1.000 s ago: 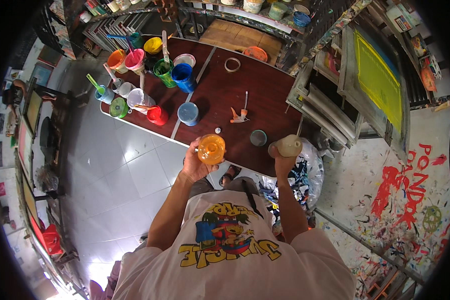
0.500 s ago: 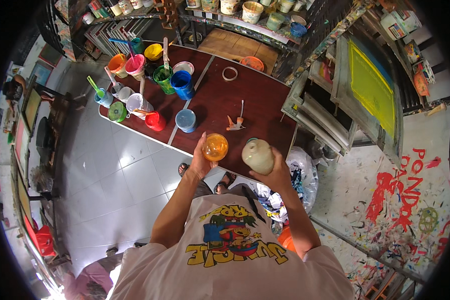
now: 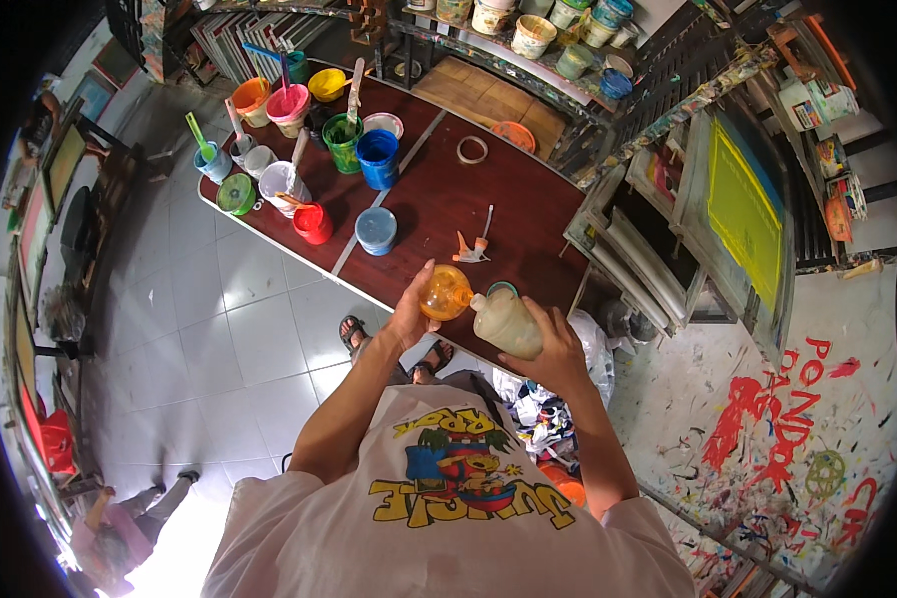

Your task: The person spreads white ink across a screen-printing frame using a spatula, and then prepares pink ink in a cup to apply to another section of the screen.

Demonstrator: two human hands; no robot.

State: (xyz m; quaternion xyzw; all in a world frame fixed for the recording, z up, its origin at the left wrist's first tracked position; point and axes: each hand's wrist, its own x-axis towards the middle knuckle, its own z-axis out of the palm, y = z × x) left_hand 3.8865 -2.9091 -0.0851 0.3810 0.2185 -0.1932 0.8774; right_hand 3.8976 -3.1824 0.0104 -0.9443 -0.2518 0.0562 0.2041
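Note:
My left hand (image 3: 410,311) is wrapped round a translucent orange spray bottle (image 3: 441,293) without its top, held over the table's near edge. In my right hand (image 3: 556,351) is a cloudy whitish plastic bottle (image 3: 509,327), tilted so its narrow mouth meets or nearly meets the orange bottle's neck. Whether any liquid runs between them is too small to tell. A green ring-like edge (image 3: 503,288) shows just behind the whitish bottle. Beyond the bottles, an orange and white trigger sprayer head (image 3: 472,248) with its thin tube lies on the dark red table (image 3: 439,214).
Several paint tubs stand at the table's left, among them a blue bucket (image 3: 378,159) and a lidded grey-blue tub (image 3: 376,230). A tape roll (image 3: 471,149) lies farther back. Framed screens (image 3: 738,209) lean at right. A bag of rags (image 3: 543,411) sits below the table's near edge.
The whitish bottle has tipped leftward, and its mouth has come to the orange bottle's neck. The orange bottle has turned its neck toward it. The whole view has shifted slightly.

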